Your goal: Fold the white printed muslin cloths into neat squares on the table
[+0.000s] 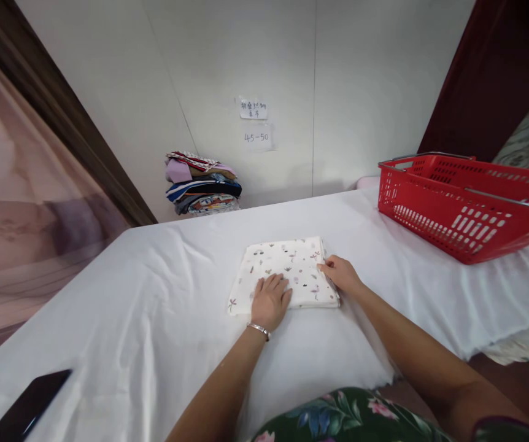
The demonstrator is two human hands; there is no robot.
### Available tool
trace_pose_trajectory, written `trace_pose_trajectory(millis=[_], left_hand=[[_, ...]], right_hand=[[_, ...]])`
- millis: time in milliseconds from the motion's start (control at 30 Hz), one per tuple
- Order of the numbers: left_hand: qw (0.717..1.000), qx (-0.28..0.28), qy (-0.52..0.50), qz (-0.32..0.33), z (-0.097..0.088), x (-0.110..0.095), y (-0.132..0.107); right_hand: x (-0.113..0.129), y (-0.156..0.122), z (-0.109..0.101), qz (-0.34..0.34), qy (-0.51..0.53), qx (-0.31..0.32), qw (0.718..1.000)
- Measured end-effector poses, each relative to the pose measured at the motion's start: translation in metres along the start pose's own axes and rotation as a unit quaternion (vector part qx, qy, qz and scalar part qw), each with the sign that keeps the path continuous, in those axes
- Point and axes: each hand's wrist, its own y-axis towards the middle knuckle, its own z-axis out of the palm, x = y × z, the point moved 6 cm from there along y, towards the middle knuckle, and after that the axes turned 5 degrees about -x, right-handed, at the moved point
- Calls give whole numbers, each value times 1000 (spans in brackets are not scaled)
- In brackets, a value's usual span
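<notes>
A white cloth point(274, 258) with small printed flamingos and plants lies folded into a flat, layered rectangle on the white-covered table. My left hand point(271, 301), with a silver bracelet at the wrist, rests flat on the cloth's near part, fingers stretched out. At the cloth's right edge, my right hand point(342, 274) pinches the border between thumb and curled fingers. Part of the right fingers is hidden behind the edge.
A red plastic basket point(430, 212) stands at the right. Folded fabrics point(204, 184) are stacked against the wall at the back left. A dark phone-like slab point(29, 405) lies front left on the table point(108, 313). Paper signs point(258, 137) hang on the wall; a curtain borders the left.
</notes>
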Motion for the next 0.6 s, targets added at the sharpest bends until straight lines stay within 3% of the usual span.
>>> trace_pose_trajectory(millis=[600], left_hand=[[1000,-13,17,-2,5,4,-1]], right_hand=[[2,-8,7,-16,-40,50,998]])
